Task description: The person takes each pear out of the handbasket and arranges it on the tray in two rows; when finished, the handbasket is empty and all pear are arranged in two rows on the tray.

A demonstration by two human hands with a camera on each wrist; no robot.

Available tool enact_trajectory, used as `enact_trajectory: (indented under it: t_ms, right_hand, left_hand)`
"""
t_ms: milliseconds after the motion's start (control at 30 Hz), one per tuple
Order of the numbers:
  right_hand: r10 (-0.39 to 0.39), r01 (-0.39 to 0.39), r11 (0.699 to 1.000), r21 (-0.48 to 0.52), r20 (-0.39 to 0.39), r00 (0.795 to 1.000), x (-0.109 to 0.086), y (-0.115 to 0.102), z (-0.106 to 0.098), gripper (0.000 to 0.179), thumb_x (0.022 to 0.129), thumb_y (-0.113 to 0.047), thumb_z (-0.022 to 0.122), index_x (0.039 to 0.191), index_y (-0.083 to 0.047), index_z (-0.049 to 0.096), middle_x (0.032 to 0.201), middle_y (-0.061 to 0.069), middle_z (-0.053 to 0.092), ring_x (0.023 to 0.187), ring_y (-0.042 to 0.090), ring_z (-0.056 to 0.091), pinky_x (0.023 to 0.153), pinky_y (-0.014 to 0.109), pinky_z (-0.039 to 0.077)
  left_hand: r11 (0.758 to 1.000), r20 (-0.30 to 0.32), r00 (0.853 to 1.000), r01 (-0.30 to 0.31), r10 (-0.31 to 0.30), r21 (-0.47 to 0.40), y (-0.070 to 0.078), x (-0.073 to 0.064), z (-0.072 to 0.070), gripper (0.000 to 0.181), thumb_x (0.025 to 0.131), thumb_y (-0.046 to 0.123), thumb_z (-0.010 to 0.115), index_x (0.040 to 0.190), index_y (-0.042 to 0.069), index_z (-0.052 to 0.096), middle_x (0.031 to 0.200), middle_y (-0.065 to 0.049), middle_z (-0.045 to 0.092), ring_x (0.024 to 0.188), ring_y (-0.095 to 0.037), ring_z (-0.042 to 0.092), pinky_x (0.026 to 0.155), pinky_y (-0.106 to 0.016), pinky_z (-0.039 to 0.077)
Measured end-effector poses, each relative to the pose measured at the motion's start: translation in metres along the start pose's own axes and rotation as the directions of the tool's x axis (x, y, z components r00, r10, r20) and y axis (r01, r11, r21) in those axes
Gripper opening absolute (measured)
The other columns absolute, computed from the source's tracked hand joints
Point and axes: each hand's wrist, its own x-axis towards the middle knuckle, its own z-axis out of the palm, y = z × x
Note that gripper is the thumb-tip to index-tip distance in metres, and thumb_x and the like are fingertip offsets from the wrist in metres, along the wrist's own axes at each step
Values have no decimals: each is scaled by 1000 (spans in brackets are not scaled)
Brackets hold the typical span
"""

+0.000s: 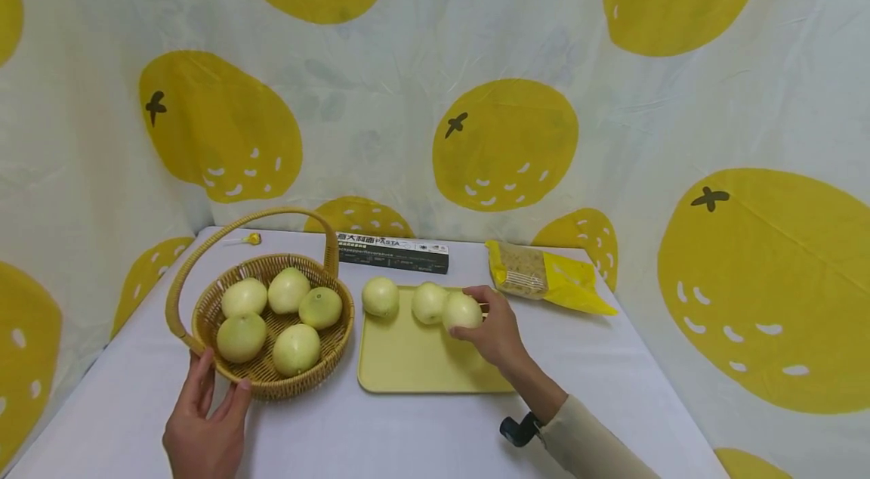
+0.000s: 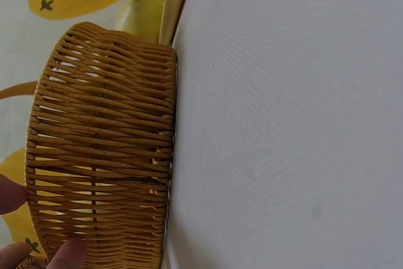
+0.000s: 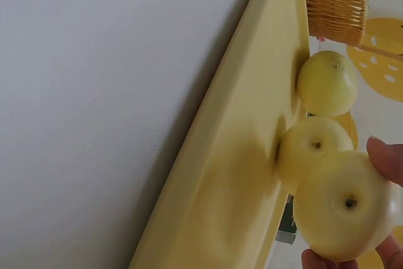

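My right hand [image 1: 495, 328] pinches a round pale yellow fruit [image 3: 345, 206] over the right part of a shallow yellow tray [image 1: 408, 366]. Thumb and fingers lie on opposite sides of that fruit. Beside it on the tray are another pale fruit [image 1: 428, 303] and, further left, a greener one [image 1: 381, 297]. My left hand [image 1: 207, 426] touches the near-left side of a wicker basket [image 1: 299, 386], close to the foot of its arched handle [image 1: 178, 298]. Its fingertips [image 2: 69, 255] rest against the woven wall, fairly straight. Several similar fruits [image 1: 297, 350] lie inside the basket.
Behind the tray lies a long black-and-white pasta box [image 1: 394, 252]. A yellow bag of food [image 1: 544, 279] is at the back right. A small yellow-headed lollipop-like item [image 1: 254, 239] lies behind the basket. A fruit-print curtain [image 1: 381, 124] hangs behind the white-covered table [image 1: 326, 441].
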Motion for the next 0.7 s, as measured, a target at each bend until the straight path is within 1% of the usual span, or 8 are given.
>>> enact_trajectory:
  t_ms: [100, 233, 333, 433, 567, 700]
  right_hand:
    - [-11, 10, 1000, -15, -5, 1000, 4, 2, 4, 72, 72, -9, 98, 136, -15, 65, 135, 12, 59, 120, 29, 59, 102, 44, 58]
    - [-40, 40, 999, -33, -11, 999, 9, 3, 10, 72, 70, -9, 98, 134, -13, 66, 134, 13, 60, 118, 29, 60, 99, 42, 56]
    - [-55, 54, 997, -50, -17, 998, 14, 1, 14, 72, 70, -10, 99, 134, -13, 67, 131, 14, 62, 117, 29, 60, 99, 44, 56]
    - [-65, 63, 995, -75, -21, 998, 18, -1, 19, 72, 70, -11, 99, 134, -14, 67, 129, 14, 62, 117, 29, 60, 101, 44, 56]
    - [-93, 90, 992, -87, -32, 995, 23, 0, 25, 73, 68, -10, 100, 133, -13, 67, 126, 15, 62, 116, 30, 61, 99, 44, 56]
    - [-102, 97, 990, -103, -43, 994, 27, 3, 30, 72, 68, -12, 101, 132, -13, 68, 124, 15, 63, 114, 30, 61, 98, 44, 56]
  left_hand:
    - [1000, -2, 1000, -12, 12, -11, -1, 0, 0, 79, 95, -3, 73, 163, 22, 42, 176, 1, 21, 158, -33, 34, 87, 4, 49]
    - [998, -2, 999, -44, 44, -33, -3, 1, -1, 78, 95, -3, 74, 163, 20, 44, 175, -1, 22, 158, -32, 35, 87, 3, 50]
    - [998, 0, 999, -51, 51, -41, -3, 1, -1, 78, 95, -3, 74, 163, 20, 44, 176, -1, 21, 158, -33, 35, 87, 3, 50]
    - [999, 0, 999, -38, 38, -35, -4, 2, 0, 78, 95, -3, 73, 163, 21, 44, 176, -1, 21, 158, -33, 34, 87, 3, 50]
    - [999, 4, 1000, -21, 21, -29, -5, 2, 0, 78, 95, -2, 73, 163, 21, 43, 176, 0, 19, 158, -33, 33, 87, 3, 50]
    - [1000, 6, 1000, -14, 14, -26, -6, 2, -1, 78, 95, -2, 73, 163, 21, 43, 176, 1, 19, 159, -33, 33, 87, 3, 50]
